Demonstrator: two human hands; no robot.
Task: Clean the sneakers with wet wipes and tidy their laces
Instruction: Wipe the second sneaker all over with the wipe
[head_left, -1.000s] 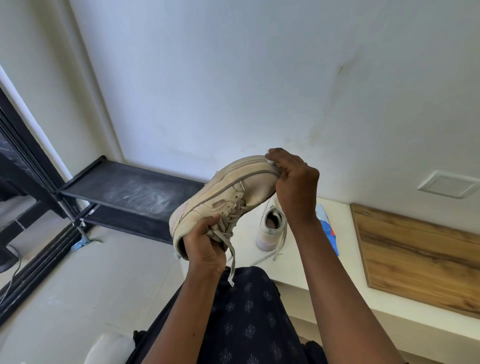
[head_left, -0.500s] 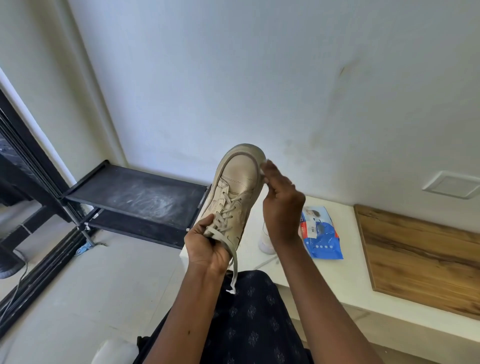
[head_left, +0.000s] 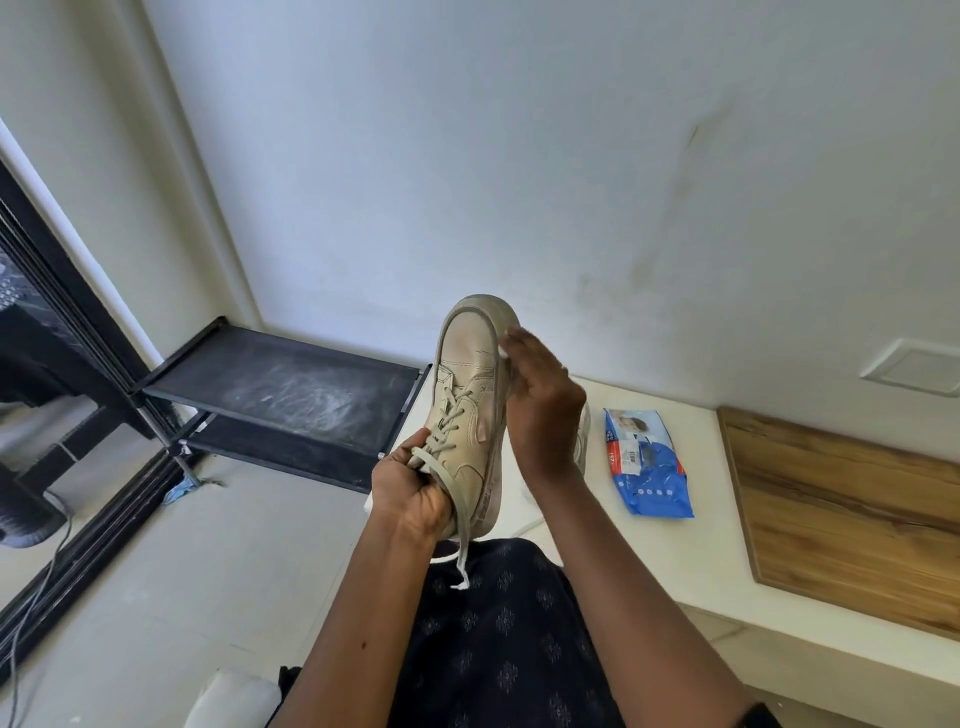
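Observation:
My left hand (head_left: 410, 493) grips a beige sneaker (head_left: 467, 395) by its heel end, toe pointing up and away. One lace end (head_left: 460, 564) dangles below it over my lap. My right hand (head_left: 543, 405) holds a small white wet wipe (head_left: 503, 354) against the right side of the sneaker near the toe; only a sliver of the wipe shows. The second sneaker (head_left: 583, 436) stands on the white bench (head_left: 691, 551), mostly hidden behind my right hand. A blue pack of wet wipes (head_left: 647, 462) lies on the bench to the right.
A black shoe rack (head_left: 280, 395) stands at the left against the wall. A wooden board (head_left: 852, 519) covers the right part of the bench. A dark sliding-door frame (head_left: 78, 364) and a cable (head_left: 36, 597) are at the far left. My lap is below the sneaker.
The sneaker has turned from lying sideways to toe-up. My right hand has slid from the toe tip down its right side with the wipe. The wipes pack has come into view.

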